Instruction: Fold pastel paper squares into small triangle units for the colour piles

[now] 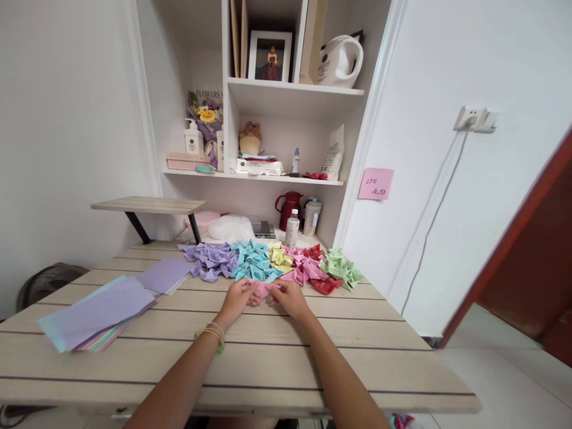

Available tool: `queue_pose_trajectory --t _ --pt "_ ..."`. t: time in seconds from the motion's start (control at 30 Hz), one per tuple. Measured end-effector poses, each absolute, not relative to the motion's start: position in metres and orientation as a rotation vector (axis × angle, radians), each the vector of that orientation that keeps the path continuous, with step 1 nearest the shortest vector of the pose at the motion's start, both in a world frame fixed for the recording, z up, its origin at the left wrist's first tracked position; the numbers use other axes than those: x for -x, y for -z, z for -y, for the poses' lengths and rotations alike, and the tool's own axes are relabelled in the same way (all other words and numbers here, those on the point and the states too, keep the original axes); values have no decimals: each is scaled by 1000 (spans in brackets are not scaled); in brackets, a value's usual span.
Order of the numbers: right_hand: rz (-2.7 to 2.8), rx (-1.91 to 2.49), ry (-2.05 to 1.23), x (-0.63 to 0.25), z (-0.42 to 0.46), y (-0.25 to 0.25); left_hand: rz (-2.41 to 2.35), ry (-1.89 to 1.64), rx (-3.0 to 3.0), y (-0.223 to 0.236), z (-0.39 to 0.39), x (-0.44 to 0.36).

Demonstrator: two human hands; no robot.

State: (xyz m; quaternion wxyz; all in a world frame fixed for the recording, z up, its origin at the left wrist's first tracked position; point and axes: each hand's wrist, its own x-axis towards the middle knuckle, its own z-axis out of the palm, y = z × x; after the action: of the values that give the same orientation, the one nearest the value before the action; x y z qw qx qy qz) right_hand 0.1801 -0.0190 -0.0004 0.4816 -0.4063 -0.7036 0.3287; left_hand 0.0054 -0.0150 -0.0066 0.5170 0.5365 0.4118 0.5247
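Observation:
Between my two hands is a small folded piece of pink paper [263,288], held just above the table. My left hand [242,296] pinches its left side; my right hand [289,297] grips the right side with thumb and fingers. Just beyond them lie heaps of folded paper pieces: purple [213,260], blue [254,262], yellow [280,257], pink [304,266], red [328,285] and green [342,268]. Part of the pink paper is covered by my fingers, so its exact shape is unclear.
Stacked coloured paper sheets [105,310] lie on the left of the slatted table [268,357]. A small raised stand [149,204] is at the back left. Behind the heaps stand a bottle [292,229], a red jug [289,210] and a cup [311,216], below white shelves [290,88].

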Motion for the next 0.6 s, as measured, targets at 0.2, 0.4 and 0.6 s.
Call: queue_pose_trajectory --t 0.2,0.4,0.6 --pt "1769 1008 -811 -177 21 0 -944 -1322 -1306 3 17 -8" --pt "1698 1050 -945 -177 18 8 -962 -1351 -1479 2 22 -8" --pt "1795 1080 -779 -179 18 4 -1024 -1298 -1747 0 26 -9"
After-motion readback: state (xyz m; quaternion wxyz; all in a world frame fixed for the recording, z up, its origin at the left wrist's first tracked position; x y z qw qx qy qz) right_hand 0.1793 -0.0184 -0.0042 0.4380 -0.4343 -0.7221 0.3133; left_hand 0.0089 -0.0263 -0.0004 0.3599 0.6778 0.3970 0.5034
